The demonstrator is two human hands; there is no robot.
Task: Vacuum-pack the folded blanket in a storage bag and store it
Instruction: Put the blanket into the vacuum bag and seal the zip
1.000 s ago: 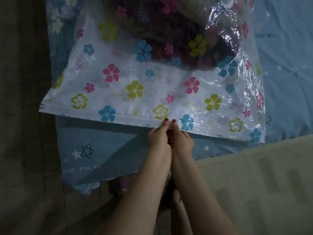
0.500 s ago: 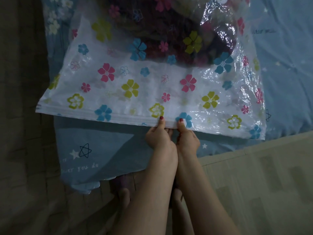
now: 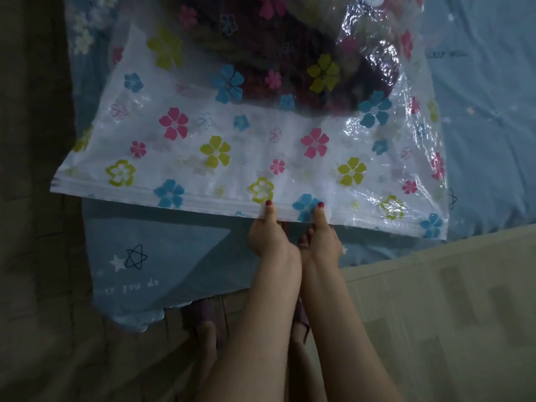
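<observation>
The clear, flower-printed storage bag (image 3: 232,146) is lying at the bed's (image 3: 478,111) near edge, dark folded blanket (image 3: 278,53) inside. The left hand (image 3: 268,232) and right hand (image 3: 320,236) are pinching its zip strip (image 3: 145,192).

My storage bag (image 3: 232,158) is clear plastic printed with pink, blue and yellow-green flowers, and the blanket (image 3: 278,53) inside shows dark maroon. The bed sheet (image 3: 179,256) beneath is light blue with white and outlined stars, and my thumbnails are painted red.
</observation>
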